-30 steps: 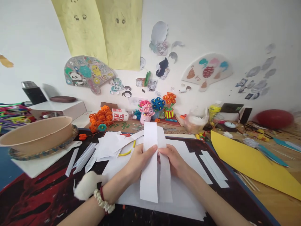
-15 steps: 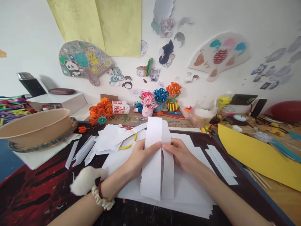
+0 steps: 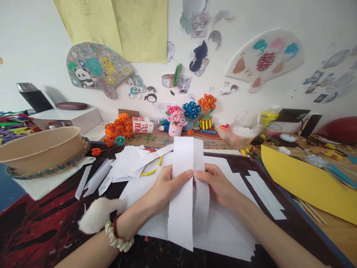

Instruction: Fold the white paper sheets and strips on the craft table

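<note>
1. Container (image 3: 44, 152), tan and round-walled, sits at the far left by the edge of the red-and-black mat (image 3: 30, 223), well apart from both hands.
2. Folded paper strips (image 3: 97, 176) lie slantwise on the mat, with a fuzzy white piece (image 3: 97, 216) on the near side of them, just beside the left forearm.
3. Loose white paper pieces (image 3: 125, 163) are heaped next, a yellow loop (image 3: 159, 162) showing by their right edge.
4. The left hand (image 3: 167, 186) pinches the left paper panel (image 3: 181, 212), thumb in front; its other fingers are mostly hidden behind.
5. Between the hands, the panel's long axis runs from near to far, crossing the line of the thumbs. Its right edge is the seam: below the thumbs a gap parts it from the right paper panel (image 3: 202, 201). Whether the two join above, I cannot tell.
6. The right hand (image 3: 219, 184) grips that second panel, thumb in front. Both thumb tips meet the seam at one level, so neither hand is nearer it.
7. White sheets (image 3: 225, 230) lie under the hands; two pale strips (image 3: 264, 193) lie further right, before the yellow sheet (image 3: 306, 180).
</note>
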`<state>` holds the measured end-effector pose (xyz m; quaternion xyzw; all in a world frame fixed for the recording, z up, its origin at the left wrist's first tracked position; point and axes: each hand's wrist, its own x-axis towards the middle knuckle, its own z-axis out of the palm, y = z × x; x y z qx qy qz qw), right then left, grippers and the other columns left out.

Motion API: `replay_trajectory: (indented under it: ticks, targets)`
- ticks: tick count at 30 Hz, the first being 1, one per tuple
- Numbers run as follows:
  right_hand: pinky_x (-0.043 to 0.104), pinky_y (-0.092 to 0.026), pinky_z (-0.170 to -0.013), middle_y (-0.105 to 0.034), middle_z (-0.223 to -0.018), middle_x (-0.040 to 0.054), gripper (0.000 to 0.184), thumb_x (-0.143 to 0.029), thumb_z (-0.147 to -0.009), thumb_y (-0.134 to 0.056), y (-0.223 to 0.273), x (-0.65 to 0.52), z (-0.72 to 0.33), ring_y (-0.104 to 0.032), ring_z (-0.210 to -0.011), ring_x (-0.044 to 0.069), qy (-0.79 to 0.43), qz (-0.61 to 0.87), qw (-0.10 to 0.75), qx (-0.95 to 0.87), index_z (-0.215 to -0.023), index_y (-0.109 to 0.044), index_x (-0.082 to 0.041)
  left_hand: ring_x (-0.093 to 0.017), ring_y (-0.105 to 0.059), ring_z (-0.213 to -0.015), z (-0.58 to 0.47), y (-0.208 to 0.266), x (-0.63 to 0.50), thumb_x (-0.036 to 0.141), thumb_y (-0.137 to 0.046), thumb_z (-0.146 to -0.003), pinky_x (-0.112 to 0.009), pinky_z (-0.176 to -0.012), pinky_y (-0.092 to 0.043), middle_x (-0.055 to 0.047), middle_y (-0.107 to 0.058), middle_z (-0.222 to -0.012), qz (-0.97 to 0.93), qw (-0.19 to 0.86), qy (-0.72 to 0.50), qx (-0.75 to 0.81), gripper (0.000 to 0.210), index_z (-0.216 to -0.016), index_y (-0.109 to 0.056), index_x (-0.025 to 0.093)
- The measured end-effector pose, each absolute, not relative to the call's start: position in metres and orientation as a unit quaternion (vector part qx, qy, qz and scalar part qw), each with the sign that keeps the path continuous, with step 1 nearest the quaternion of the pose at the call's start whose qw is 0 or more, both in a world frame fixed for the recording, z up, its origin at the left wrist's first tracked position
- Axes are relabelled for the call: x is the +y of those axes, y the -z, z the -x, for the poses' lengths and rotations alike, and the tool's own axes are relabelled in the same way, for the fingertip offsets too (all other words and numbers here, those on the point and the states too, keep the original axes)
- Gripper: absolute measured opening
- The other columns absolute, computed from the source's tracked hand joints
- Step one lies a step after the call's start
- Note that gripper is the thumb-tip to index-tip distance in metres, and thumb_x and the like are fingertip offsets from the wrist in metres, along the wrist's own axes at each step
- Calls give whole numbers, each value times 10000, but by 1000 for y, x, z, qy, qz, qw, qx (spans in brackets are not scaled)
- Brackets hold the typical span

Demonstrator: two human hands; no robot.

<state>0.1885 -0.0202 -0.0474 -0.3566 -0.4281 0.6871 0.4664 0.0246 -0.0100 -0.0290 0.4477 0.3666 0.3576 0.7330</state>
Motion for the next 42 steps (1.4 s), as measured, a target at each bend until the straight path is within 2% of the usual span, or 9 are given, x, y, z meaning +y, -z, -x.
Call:
replay_trajectory:
  ticks: [3, 8, 11, 21, 25, 31, 34, 37, 42]
  targets:
    - [249, -442, -550, -621, -587, -23, 203, -355, -724, -753, 47, -21, -189, -549, -521, 107, -691, 349, 469, -424, -698, -679, -168, -133, -596, -565, -24, 30, -10, 418, -763, -697, -235, -511, -461, -43, -672, -703, -448, 734, -356, 368, 356, -846, -640, 118]
    - [274, -470, -603, -683, -698, 21, 254, -376, -746, -732, 48, -20, -191, -612, -611, 147, -676, 355, 460, -452, -886, -716, -164, -151, -609, -606, -23, 33, -8, 420, -759, -702, -255, -550, -478, -61, -684, -751, -465, 715, -367, 370, 381, -899, -648, 113]
    - [278, -479, -630, -701, -742, 30, 259, -365, -742, -737, 48, -20, -193, -631, -657, 157, -670, 361, 451, -466, -912, -720, -170, -189, -640, -706, -24, 34, -7, 402, -762, -702, -295, -634, -504, -89, -703, -855, -480, 709, -371, 359, 380, -930, -654, 117]
    - [252, -454, -553, -644, -653, 7, 226, -374, -737, -728, 51, -20, -194, -578, -586, 133, -668, 352, 450, -477, -772, -692, -154, -208, -653, -721, -20, 40, -8, 393, -730, -750, -310, -630, -514, -107, -709, -869, -502, 721, -348, 327, 360, -973, -662, 119]
    - [233, -433, -520, -572, -577, -23, 244, -360, -746, -717, 52, -21, -193, -497, -498, 92, -674, 330, 458, -477, -638, -643, -153, -191, -648, -700, -18, 40, -7, 385, -723, -762, -303, -643, -515, -97, -703, -822, -495, 741, -342, 298, 302, -881, -679, 112]
    - [226, -421, -502, -544, -539, -28, 286, -376, -749, -703, 51, -21, -192, -462, -470, 81, -675, 314, 454, -490, -589, -623, -152, -175, -632, -660, -17, 40, -7, 406, -703, -775, -294, -620, -504, -89, -682, -787, -501, 750, -319, 291, 304, -763, -678, 103]
    - [222, -422, -501, -563, -556, -26, 262, -371, -746, -711, 51, -21, -193, -477, -478, 83, -682, 319, 449, -480, -620, -633, -154, -181, -633, -660, -17, 41, -7, 411, -711, -765, -296, -610, -500, -91, -679, -787, -498, 748, -322, 297, 315, -810, -675, 101]
    - [225, -437, -530, -621, -627, -5, 218, -366, -754, -718, 51, -21, -194, -552, -558, 112, -675, 344, 443, -478, -733, -673, -154, -204, -640, -686, -18, 40, -8, 416, -727, -744, -307, -605, -497, -101, -683, -809, -501, 732, -331, 321, 359, -909, -667, 102]
    - [263, -481, -604, -684, -733, 33, 250, -372, -744, -735, 51, -21, -197, -624, -686, 165, -661, 357, 441, -490, -851, -702, -148, -232, -643, -750, -19, 39, -10, 416, -735, -731, -315, -620, -498, -107, -681, -859, -516, 706, -335, 350, 393, -964, -656, 110]
